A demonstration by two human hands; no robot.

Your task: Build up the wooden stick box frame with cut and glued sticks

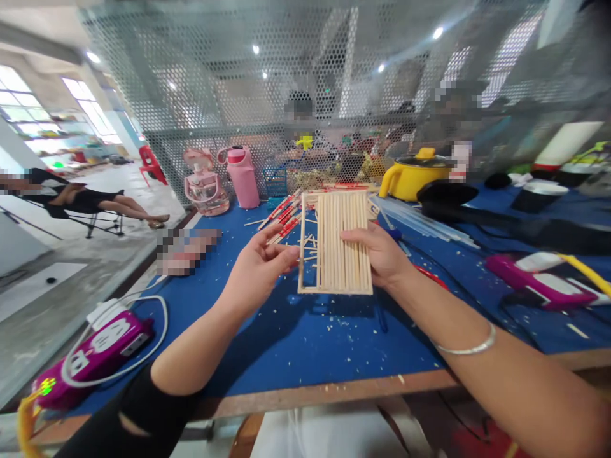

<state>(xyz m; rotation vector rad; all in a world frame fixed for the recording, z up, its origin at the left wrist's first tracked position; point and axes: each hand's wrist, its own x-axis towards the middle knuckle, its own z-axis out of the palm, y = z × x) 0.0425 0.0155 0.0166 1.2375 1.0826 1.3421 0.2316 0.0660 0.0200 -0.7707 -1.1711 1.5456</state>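
Observation:
A flat panel of pale wooden sticks (341, 245) is held up above the table. Its sticks run upright, side by side in a thin rectangular frame, and a gap shows at the left side. My right hand (384, 254) grips the panel's right edge, thumb across the front, the other fingers hidden behind. At the left edge, my left hand (260, 267) has thumb and fingers closed together against the frame. Behind the panel lie loose short sticks and red-and-white paper chopstick packets (289, 226).
The blue tabletop (305, 356) carries scattered wood bits. Purple power strips lie at left (95, 356) and right (539, 280). Pink bottles (242, 178), a yellow pot (415, 178) and clear glue sticks (424, 219) stand or lie before a perforated metal screen (229, 83). A person reclines at far left.

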